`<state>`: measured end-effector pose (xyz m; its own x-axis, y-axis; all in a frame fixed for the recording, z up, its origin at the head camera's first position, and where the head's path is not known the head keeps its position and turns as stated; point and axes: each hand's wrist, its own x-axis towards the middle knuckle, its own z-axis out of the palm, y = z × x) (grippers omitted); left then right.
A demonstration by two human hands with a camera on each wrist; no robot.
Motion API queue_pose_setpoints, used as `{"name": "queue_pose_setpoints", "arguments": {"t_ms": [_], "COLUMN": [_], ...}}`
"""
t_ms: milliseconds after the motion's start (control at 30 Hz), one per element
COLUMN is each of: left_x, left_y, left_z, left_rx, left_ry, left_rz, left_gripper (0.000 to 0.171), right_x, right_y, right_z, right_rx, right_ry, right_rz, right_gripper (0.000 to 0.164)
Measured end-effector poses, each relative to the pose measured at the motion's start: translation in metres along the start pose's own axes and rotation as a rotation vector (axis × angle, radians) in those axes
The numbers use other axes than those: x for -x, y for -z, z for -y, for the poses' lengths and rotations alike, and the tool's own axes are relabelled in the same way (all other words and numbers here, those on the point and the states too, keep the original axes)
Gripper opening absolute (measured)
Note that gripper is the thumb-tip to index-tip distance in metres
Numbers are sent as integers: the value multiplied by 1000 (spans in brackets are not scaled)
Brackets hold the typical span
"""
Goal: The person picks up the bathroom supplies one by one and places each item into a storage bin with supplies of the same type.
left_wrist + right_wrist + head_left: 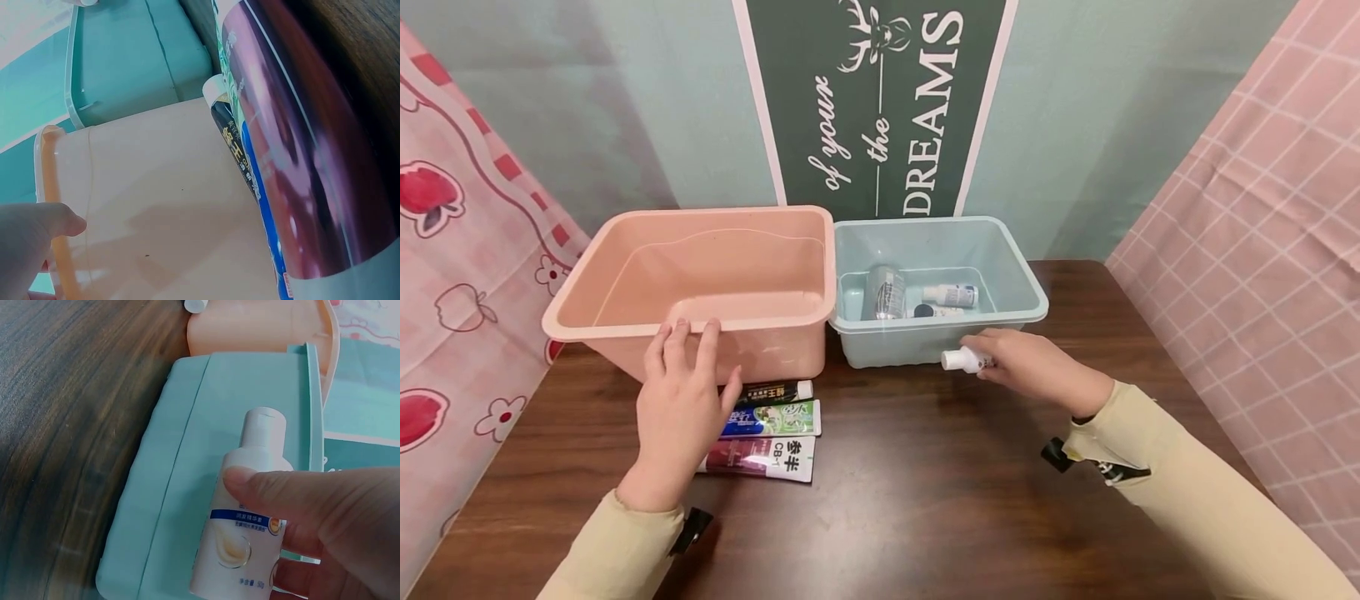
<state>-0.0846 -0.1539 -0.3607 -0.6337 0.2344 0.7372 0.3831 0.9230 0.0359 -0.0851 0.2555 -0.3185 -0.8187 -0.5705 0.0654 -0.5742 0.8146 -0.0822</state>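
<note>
My right hand point(1037, 367) grips a small white bottle point(228, 500) with a blue label band, thumb across its front. It is just outside the front wall of the light blue bin point(940, 337), its cap pointing left in the head view. My left hand point(677, 408) rests its fingertips on the front rim of the pink bin point(775, 350), fingers fairly straight. Beside that hand lie three tubes: a black one point(775, 392), a green and blue one point(786, 418) and a maroon and white one point(752, 458), their left ends hidden behind the hand.
Inside the blue bin lie a clear bottle point(887, 293), a white bottle point(955, 295) and a dark-capped bottle point(928, 310). The bins stand side by side on the dark wooden table point(910, 517). Curtains hang behind and at both sides.
</note>
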Motion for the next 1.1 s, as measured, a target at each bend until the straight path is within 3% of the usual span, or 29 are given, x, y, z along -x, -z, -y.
{"name": "queue_pose_setpoints", "arguments": {"t_ms": [733, 1100], "left_x": [-2, -1], "left_y": [-1, 1], "left_z": [-2, -2], "left_rx": [23, 21], "left_ry": [18, 19], "left_rz": [-51, -42], "left_gripper": [66, 65], "right_x": [8, 7], "right_y": [18, 22], "right_z": [0, 0], "right_rx": [8, 11], "right_ry": [-47, -9], "right_rz": [23, 1], "right_gripper": [35, 28]}}
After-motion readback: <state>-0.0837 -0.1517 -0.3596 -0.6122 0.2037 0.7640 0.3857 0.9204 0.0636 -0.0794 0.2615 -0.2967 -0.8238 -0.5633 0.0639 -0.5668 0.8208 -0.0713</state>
